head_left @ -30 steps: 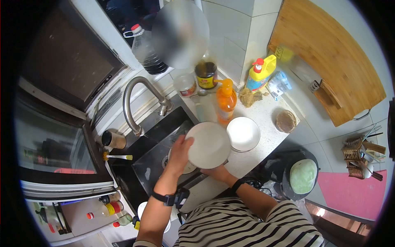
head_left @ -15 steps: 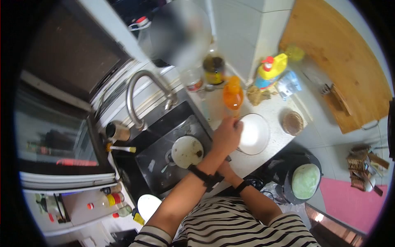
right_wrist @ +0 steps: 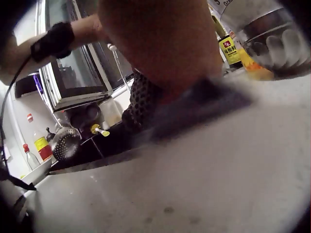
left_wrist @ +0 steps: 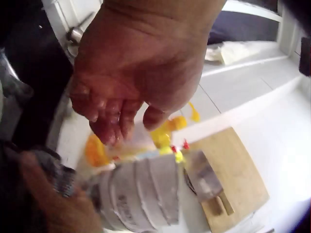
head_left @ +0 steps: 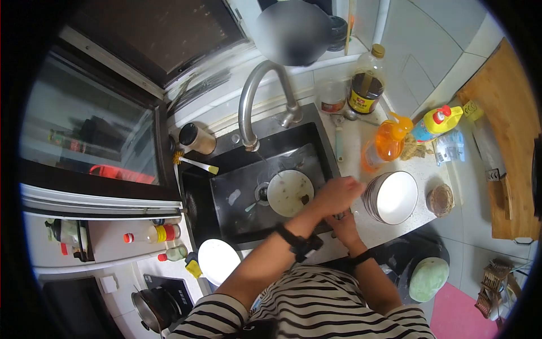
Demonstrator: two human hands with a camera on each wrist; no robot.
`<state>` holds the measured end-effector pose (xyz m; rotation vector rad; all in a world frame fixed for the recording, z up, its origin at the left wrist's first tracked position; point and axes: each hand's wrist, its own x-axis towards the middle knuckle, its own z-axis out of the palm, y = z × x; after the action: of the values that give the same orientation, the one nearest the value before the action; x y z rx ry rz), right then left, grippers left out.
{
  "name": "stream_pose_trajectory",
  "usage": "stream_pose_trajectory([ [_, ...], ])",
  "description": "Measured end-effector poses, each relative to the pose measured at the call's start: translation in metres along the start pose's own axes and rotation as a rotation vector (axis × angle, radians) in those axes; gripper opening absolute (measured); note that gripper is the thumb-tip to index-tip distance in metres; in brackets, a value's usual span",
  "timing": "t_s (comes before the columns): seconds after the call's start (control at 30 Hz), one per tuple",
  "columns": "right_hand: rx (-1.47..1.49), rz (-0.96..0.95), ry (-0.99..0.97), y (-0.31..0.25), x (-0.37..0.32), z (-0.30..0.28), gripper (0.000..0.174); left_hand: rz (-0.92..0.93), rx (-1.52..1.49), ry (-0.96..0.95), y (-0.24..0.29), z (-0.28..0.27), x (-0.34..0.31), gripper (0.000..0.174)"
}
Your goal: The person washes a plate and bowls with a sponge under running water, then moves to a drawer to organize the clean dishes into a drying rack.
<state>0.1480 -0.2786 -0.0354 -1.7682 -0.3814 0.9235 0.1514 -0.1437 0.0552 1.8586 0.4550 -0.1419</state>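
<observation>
Beside the left hand (head_left: 339, 196) — near its fingertips — sit stacked bowls (head_left: 392, 198).

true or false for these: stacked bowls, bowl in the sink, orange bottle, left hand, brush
1. The stacked bowls stand on the counter. True.
2. The bowl in the sink is spotless. False: it has dark bits in it.
3. The orange bottle stands in the sink. False: it stands on the counter.
4. The left hand grips a bowl. False: it holds nothing.
5. The brush has bristles at one end. True.
</observation>
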Motion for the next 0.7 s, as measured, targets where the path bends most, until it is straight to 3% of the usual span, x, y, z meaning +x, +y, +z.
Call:
stream_pose_trajectory([
  [0.03, 0.064, 0.203, -0.017, -0.007, -0.001, -0.001, 0.039, -0.01, 0.006, -0.104, -0.03, -0.014, -0.002, 0.031],
  [0.1, 0.155, 0.142, 0.022, 0.009, 0.008, 0.002, 0.037, -0.268, -0.132, -0.151, -0.075, -0.048, -0.014, 0.031],
  [0.17, 0.213, 0.125, 0.039, 0.012, 0.014, 0.005, 0.036, -0.418, -0.174, -0.077, -0.147, -0.07, -0.027, 0.029],
  [0.23, 0.236, 0.161, 0.031, 0.001, 0.014, 0.004, 0.034, -0.448, -0.118, 0.132, -0.248, -0.077, -0.039, 0.029],
  [0.3, 0.187, 0.193, 0.05, -0.007, 0.015, 0.003, 0.033, -0.648, 0.006, 0.169, -0.267, -0.098, -0.05, 0.029],
  [0.4, 0.185, 0.199, 0.07, -0.006, 0.014, 0.006, 0.033, -0.707, 0.412, 0.105, -0.296, -0.115, -0.05, 0.028],
  [0.5, 0.139, 0.235, 0.096, -0.013, 0.009, 0.009, 0.035, -0.732, 0.466, 0.158, -0.311, -0.114, -0.043, 0.035],
  [0.6, 0.137, 0.292, 0.141, -0.018, 0.005, 0.014, 0.036, -0.788, 0.34, 0.192, -0.373, -0.102, -0.029, 0.047],
  [0.7, 0.137, 0.372, 0.161, -0.023, 0.0, 0.016, 0.038, -0.717, 0.292, 0.128, -0.406, -0.091, -0.021, 0.051],
])
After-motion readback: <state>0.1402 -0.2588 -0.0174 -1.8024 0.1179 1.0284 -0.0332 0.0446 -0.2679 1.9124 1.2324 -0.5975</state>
